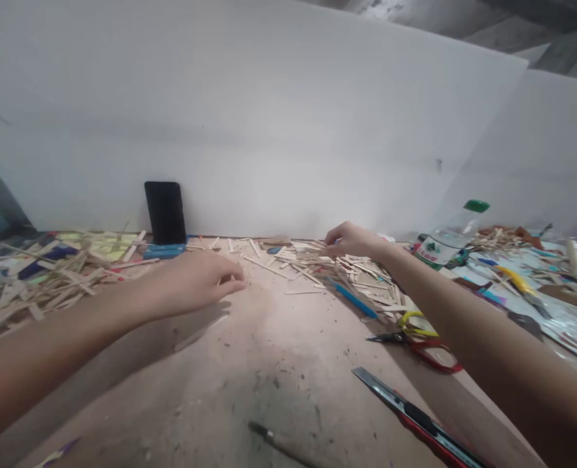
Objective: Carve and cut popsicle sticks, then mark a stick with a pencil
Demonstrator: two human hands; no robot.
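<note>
My left hand (203,281) hovers over the left middle of the worktop, its fingers loosely bent and a gap showing between thumb and fingers, with nothing visible in them. Further back on the right, my right hand (349,239) reaches down to a pile of thin wooden sticks (361,272). Its fingers are bent together at the sticks; what lies between them is too small to make out. A blue pen-like tool (351,299) lies in front of this pile. Below my right forearm are scissors (415,338) with yellow and red handles.
A red and black utility knife (410,413) lies at the front with its blade out, beside a dark-tipped slim tool (278,442). A black phone (165,211) leans on the white wall in a blue stand (164,251). More sticks (68,279) heap up left. A green-capped bottle (444,244) stands tilted right.
</note>
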